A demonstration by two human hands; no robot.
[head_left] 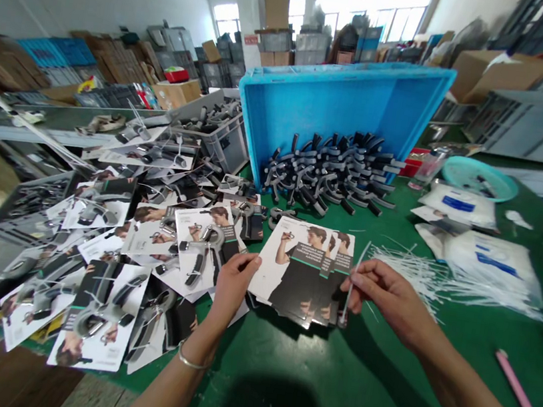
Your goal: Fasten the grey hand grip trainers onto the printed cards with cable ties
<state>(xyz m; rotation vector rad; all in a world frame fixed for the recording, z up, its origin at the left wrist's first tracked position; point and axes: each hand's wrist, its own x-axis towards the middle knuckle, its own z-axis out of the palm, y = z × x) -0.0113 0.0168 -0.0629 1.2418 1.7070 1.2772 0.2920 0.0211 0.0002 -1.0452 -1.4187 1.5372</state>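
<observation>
My left hand (pixel 236 281) is closed at the left edge of a fanned stack of printed cards (pixel 267 270), thumb and fingers pinching the edge of the top card. A thin white cable tie (pixel 355 276) stands nearly upright in my right hand (pixel 385 293), pinched between thumb and fingers by the stack's right edge. Just beyond that hand lies a loose heap of white cable ties (pixel 411 271). To the left, hand grip exercisers fastened on cards (pixel 204 248) are piled over one another. Bare black-and-grey hand grips (pixel 331 175) spill from a tipped blue crate (pixel 326 103).
Bags with blue labels (pixel 486 260) and a turquoise tray (pixel 480 177) occupy the right side of the green table (pixel 277 379). A pink stick (pixel 526 401) lies at the front right. Behind the blue crate, a person (pixel 345 45) is partly visible. A grey crate (pixel 225 136) stands at the back left.
</observation>
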